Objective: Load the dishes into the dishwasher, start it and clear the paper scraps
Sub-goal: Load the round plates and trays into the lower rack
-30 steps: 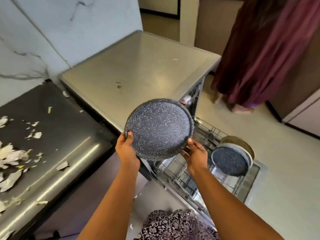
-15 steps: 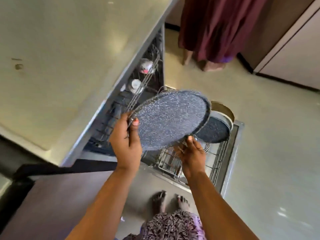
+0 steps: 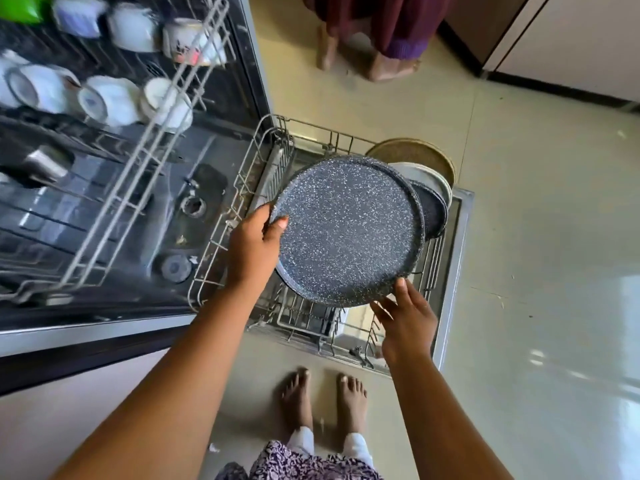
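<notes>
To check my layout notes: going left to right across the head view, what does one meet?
White cups → left hand → speckled plate → dark plate behind it → floor tiles.

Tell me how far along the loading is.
Done: cups sit in the upper rack; plates stand in the lower rack. In hand: the left grip holds a speckled plate above that rack, the right grip touching its edge. Left: seat it, shut the door, start the wash; paper scraps aren't visible.
</notes>
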